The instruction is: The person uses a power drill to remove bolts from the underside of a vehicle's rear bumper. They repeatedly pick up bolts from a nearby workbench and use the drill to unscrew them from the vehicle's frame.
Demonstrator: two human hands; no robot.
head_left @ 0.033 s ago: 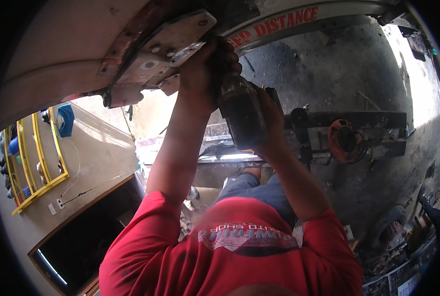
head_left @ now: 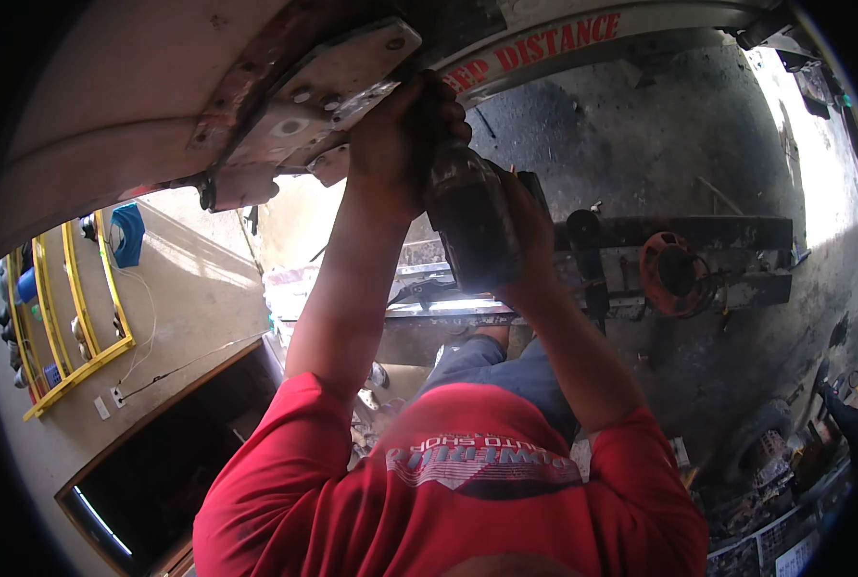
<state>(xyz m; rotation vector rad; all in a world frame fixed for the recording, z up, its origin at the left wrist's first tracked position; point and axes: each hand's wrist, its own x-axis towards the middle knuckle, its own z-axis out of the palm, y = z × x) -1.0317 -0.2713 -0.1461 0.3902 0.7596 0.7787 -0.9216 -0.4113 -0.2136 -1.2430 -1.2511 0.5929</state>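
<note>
A dark, thick-bodied tool with a rounded, shiny casing is held up between my two hands; its exact kind is not clear. My left hand wraps around its far end, fingers curled and partly in shadow. Along the tool's right side, my right hand grips the near part, with most of its fingers hidden behind the casing. Just left of and above my left hand is a pale, scuffed metal bracket with holes and bolts, fixed to a large panel. The tool's working end is hidden by my left hand.
A long metal beam lies across below my hands, with an orange-red ring-shaped part on it. A light strip with red lettering curves above. Yellow racks hang on the left wall, above a dark opening. Clutter lies lower right.
</note>
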